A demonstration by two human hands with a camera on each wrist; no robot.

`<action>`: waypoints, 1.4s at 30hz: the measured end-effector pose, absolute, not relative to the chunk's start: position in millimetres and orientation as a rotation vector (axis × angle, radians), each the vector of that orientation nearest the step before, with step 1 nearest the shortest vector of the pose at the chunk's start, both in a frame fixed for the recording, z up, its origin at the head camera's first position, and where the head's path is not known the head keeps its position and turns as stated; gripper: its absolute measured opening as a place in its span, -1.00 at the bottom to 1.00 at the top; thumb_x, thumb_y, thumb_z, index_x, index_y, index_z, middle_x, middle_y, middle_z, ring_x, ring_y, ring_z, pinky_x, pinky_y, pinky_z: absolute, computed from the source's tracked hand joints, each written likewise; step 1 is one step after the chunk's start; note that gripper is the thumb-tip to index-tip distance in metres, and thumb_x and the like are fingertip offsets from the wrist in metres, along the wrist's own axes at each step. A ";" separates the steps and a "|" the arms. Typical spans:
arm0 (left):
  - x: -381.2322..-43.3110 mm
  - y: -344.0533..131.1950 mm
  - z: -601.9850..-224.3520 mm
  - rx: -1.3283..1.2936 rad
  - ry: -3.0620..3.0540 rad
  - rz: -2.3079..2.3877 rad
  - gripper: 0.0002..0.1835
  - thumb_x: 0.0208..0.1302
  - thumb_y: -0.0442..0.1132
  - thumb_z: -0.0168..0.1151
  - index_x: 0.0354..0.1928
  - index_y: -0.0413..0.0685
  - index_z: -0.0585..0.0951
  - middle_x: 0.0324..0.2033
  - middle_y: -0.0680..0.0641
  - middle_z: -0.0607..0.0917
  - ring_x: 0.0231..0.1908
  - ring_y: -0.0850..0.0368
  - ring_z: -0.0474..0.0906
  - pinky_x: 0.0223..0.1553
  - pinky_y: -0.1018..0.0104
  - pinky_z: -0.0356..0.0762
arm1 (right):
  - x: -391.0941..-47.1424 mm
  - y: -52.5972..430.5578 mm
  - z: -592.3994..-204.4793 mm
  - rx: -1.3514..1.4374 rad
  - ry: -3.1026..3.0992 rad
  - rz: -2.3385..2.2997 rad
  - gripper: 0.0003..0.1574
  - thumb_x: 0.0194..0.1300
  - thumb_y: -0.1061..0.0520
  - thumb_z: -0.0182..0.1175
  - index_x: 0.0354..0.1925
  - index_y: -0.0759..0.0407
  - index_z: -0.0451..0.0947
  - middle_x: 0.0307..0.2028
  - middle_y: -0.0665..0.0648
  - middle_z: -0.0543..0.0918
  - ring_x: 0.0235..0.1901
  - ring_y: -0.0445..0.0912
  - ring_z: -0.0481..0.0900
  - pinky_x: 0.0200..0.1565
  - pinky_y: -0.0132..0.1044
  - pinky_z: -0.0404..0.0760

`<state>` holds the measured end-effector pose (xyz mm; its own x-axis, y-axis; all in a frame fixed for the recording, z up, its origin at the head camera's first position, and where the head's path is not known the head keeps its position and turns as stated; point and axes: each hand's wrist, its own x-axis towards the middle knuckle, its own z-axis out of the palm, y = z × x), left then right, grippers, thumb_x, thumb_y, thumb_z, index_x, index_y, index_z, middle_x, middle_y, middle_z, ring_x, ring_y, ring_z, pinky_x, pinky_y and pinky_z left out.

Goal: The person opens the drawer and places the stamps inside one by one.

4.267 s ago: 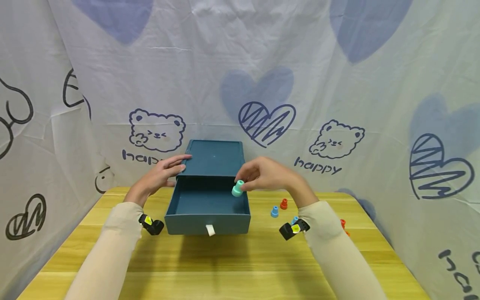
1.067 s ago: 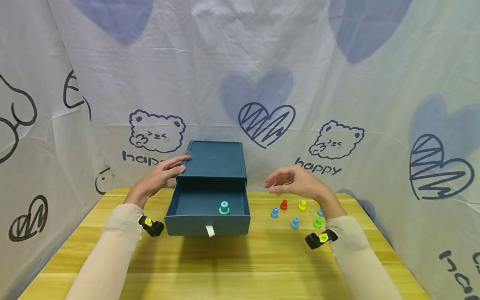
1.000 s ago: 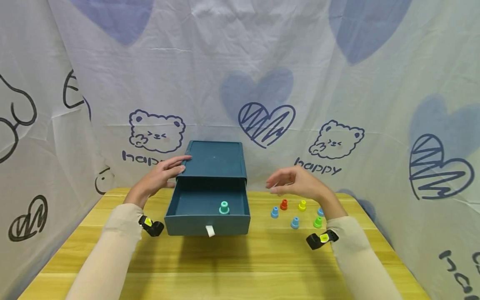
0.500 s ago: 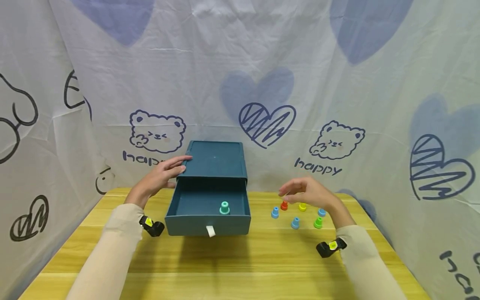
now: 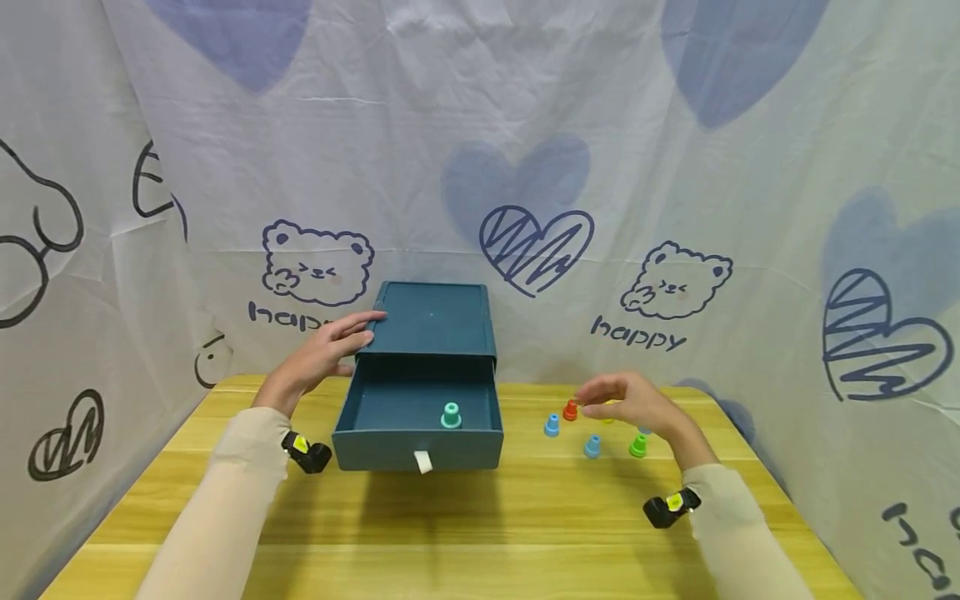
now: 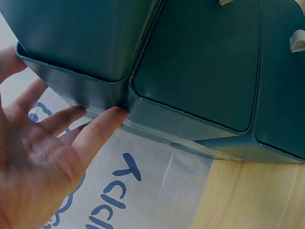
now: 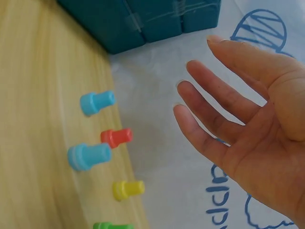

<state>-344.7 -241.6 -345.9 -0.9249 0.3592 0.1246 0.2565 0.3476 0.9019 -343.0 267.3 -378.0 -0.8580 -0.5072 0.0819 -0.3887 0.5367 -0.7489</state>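
A dark teal drawer cabinet [image 5: 432,317] stands at the back of the table, its top drawer [image 5: 375,450] pulled out. Inside that drawer, near the front wall, a mint-green stepped peg [image 5: 451,417] stands upright. My left hand [image 5: 318,358] rests against the cabinet's left side and top edge, fingers extended. My right hand [image 5: 630,404] hovers over the loose pegs with relaxed fingers and holds nothing. Around it stand a red peg [image 5: 570,410], blue pegs [image 5: 592,447] and a green peg [image 5: 638,447]. A yellow peg [image 7: 127,189] is mostly hidden behind this hand in the head view.
The wooden table [image 5: 465,542] reaches forward from the cabinet. A white printed cloth [image 5: 420,167] hangs behind and at both sides. A white pull tab [image 5: 423,462] sticks out from the drawer's front. Lower drawers [image 6: 200,62] show in the left wrist view.
The mint-green peg, earlier pinched by my right hand, now stands released in the drawer. That hand has moved right and down over the loose pegs. My left hand stays at the cabinet.
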 end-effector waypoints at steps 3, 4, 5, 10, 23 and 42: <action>-344.4 -240.7 -345.9 0.571 2.499 1.649 -0.36 0.61 0.09 -0.02 0.61 0.13 0.20 0.65 -0.18 0.03 0.60 -0.37 -0.01 0.38 -0.51 0.26 | -343.2 272.6 -385.1 -0.741 2.638 -1.218 -0.56 0.35 0.09 0.39 0.12 0.27 0.65 0.09 0.29 0.74 0.07 0.06 0.72 0.13 -0.25 0.70; -344.3 -240.4 -345.7 0.570 2.499 1.650 -0.36 0.61 0.09 -0.02 0.61 0.13 0.20 0.65 -0.18 0.04 0.60 -0.37 -0.01 0.38 -0.50 0.27 | -343.0 274.2 -387.4 -0.732 2.643 -1.219 -0.56 0.36 0.09 0.39 0.13 0.27 0.65 0.09 0.28 0.74 0.06 0.05 0.72 0.13 -0.24 0.70; -344.3 -240.1 -345.6 0.570 2.499 1.650 -0.36 0.61 0.09 -0.02 0.61 0.13 0.20 0.65 -0.18 0.04 0.60 -0.37 -0.01 0.38 -0.50 0.27 | -342.9 275.6 -389.8 -0.725 2.646 -1.225 -0.56 0.36 0.09 0.39 0.13 0.27 0.65 0.10 0.28 0.74 0.06 0.04 0.72 0.12 -0.24 0.71; -344.5 -238.7 -344.6 0.577 2.501 1.650 -0.37 0.61 0.09 -0.02 0.61 0.13 0.21 0.65 -0.18 0.04 0.60 -0.37 -0.01 0.38 -0.50 0.27 | -341.5 279.8 -400.2 -0.680 2.678 -1.277 -0.61 0.36 0.10 0.39 0.11 0.21 0.68 0.10 0.30 0.72 0.03 -0.02 0.72 0.06 -0.33 0.71; -344.5 -237.1 -343.5 0.586 2.514 1.664 -0.38 0.62 0.08 -0.03 0.60 0.12 0.22 0.64 -0.23 0.02 0.60 -0.38 -0.02 0.37 -0.50 0.29 | -335.2 284.0 -426.0 -0.608 2.757 -1.361 -0.59 0.34 0.10 0.40 0.12 0.20 0.67 0.10 0.26 0.74 0.10 0.10 0.69 0.13 -0.28 0.65; -342.9 -237.8 -345.5 0.595 2.508 1.649 -0.37 0.63 0.07 -0.06 0.62 0.12 0.17 0.65 -0.25 -0.03 0.60 -0.42 -0.08 0.38 -0.53 0.24 | -334.6 282.5 -448.5 -0.542 2.798 -1.393 -0.54 0.30 0.21 0.41 0.12 0.39 0.64 0.09 0.43 0.71 0.10 0.27 0.68 0.25 0.18 0.60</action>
